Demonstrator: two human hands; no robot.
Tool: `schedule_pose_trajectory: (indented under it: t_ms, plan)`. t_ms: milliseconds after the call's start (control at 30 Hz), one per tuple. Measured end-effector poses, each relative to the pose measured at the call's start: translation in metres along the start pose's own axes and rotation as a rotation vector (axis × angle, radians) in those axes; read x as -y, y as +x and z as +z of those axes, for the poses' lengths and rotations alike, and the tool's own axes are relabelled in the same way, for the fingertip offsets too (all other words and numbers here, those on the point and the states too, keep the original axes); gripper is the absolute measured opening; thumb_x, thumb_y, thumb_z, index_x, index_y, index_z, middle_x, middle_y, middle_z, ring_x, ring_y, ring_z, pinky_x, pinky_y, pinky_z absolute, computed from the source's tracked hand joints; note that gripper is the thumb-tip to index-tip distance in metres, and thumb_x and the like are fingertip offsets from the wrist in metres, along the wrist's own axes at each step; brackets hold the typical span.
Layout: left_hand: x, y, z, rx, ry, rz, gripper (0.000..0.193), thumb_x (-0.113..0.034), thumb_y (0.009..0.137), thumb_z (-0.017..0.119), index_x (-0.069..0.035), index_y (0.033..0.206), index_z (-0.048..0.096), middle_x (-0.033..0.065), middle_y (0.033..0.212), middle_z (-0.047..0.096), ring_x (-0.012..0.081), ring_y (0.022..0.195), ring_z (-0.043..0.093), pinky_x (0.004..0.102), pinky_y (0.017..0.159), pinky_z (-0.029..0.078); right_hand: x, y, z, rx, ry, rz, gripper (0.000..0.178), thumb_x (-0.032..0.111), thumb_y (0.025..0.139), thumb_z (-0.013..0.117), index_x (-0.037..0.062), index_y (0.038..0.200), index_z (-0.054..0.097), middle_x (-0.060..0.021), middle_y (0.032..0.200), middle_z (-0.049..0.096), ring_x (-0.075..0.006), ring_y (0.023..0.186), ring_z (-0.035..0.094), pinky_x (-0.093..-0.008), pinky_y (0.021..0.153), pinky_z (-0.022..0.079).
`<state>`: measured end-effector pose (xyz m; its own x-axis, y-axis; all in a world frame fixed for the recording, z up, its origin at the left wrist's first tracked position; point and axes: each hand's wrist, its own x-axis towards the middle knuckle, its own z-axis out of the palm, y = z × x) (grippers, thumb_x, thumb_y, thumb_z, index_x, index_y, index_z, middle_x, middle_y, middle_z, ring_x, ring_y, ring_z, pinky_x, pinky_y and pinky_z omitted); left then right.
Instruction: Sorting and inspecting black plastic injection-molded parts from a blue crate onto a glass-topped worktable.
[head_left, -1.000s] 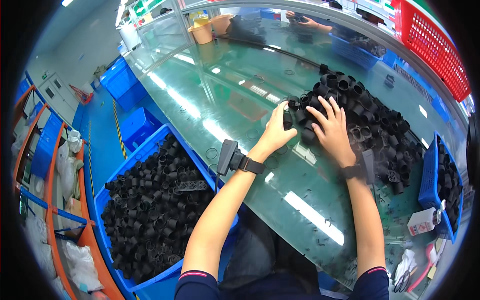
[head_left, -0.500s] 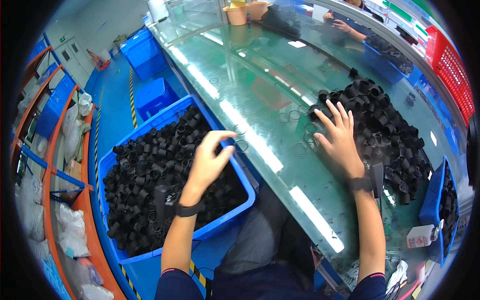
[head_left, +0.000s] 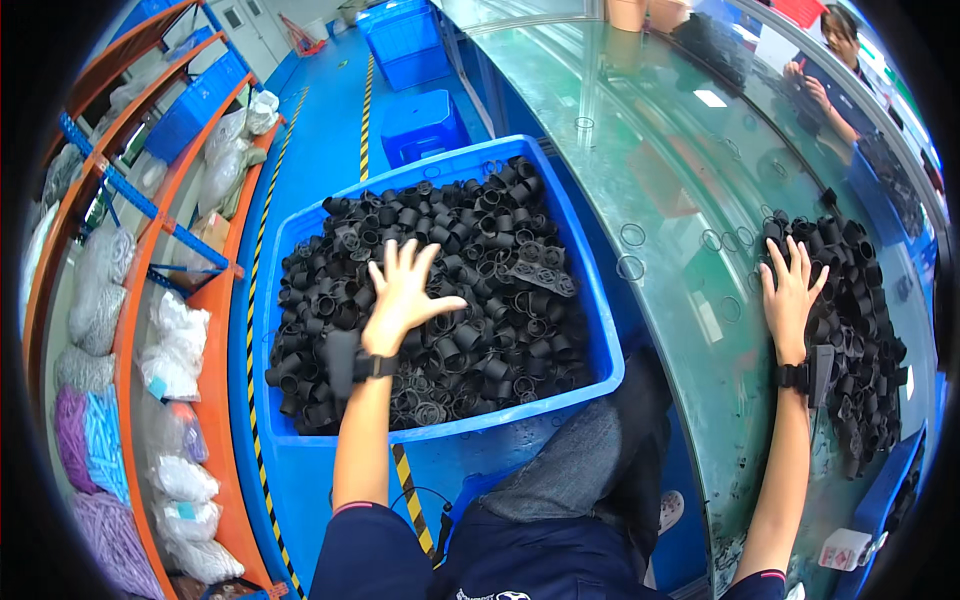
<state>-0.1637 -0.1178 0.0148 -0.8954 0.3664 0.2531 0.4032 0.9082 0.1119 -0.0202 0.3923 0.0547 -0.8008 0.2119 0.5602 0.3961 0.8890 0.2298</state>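
Observation:
My left hand [head_left: 401, 298] is spread above a large blue bin [head_left: 598, 330] full of short black cylindrical parts [head_left: 470, 345]; nothing is held in it. Fingers apart, my right hand [head_left: 790, 300] rests at the left edge of a heap of similar black parts [head_left: 850, 330] on the green glass-topped table [head_left: 660, 180]. Whether its fingertips touch the parts I cannot tell. Thin dark rings [head_left: 630, 267] lie scattered on the glass, several of them close to the right hand.
Orange shelving [head_left: 215, 330] with bagged goods stands at the left. Behind the bin are a blue stool [head_left: 424, 128] and stacked blue crates [head_left: 405, 45]. Another blue bin [head_left: 890, 490] and a small white bottle [head_left: 845, 550] sit at the lower right. Another person [head_left: 845, 60] is across the table.
The view has swung left, bringing the large bin to the middle. My left hand has gone from a loose curl near the table edge to spread over the bin. The right hand stays by the heap.

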Motion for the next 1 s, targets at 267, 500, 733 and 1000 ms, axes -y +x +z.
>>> schedule_pose_trajectory:
  t_ms: [267, 500, 733, 1000]
  plan:
    - [-0.044, 0.031, 0.017, 0.475, 0.633, 0.059, 0.108, -0.076, 0.046, 0.066, -0.017, 0.134, 0.042, 0.0181, 0.127, 0.042, 0.0397, 0.116, 0.042, 0.0689, 0.095, 0.019, 0.004, -0.001, 0.0, 0.001, 0.006, -0.01, 0.036, 0.028, 0.09, 0.052, 0.0216, 0.125, 0.053, -0.0044, 0.136, 0.043, -0.0193, 0.13, 0.033, -0.0504, 0.109, 0.008]
    - [-0.034, 0.055, 0.027, 0.54, 0.487, 0.216, 0.105, -0.074, 0.048, 0.067, -0.026, 0.136, 0.039, 0.0121, 0.132, 0.046, 0.0421, 0.115, 0.044, 0.073, 0.095, 0.013, 0.004, 0.001, 0.003, -0.011, 0.025, -0.016, 0.035, 0.024, 0.09, 0.052, 0.0214, 0.125, 0.053, -0.0042, 0.136, 0.044, -0.0194, 0.13, 0.034, -0.0499, 0.109, 0.009]
    - [-0.047, 0.005, 0.031, 0.392, 0.232, 0.439, 0.055, -0.028, 0.066, 0.073, -0.013, 0.116, 0.055, 0.0098, 0.105, 0.059, 0.0305, 0.11, 0.045, 0.0498, 0.093, 0.033, -0.002, -0.002, 0.006, -0.007, 0.033, -0.006, 0.035, 0.022, 0.089, 0.052, 0.0212, 0.124, 0.054, -0.0032, 0.136, 0.043, -0.0186, 0.13, 0.033, -0.05, 0.11, 0.009]
    - [-0.069, -0.052, -0.008, 0.185, -0.068, 0.412, 0.056, -0.025, 0.075, 0.068, -0.01, 0.125, 0.047, 0.015, 0.124, 0.05, 0.0336, 0.127, 0.034, 0.057, 0.107, 0.015, -0.003, -0.002, 0.007, -0.02, 0.048, -0.032, 0.033, 0.021, 0.087, 0.055, 0.0215, 0.121, 0.056, -0.0028, 0.136, 0.042, -0.0196, 0.13, 0.034, -0.0515, 0.109, 0.008]
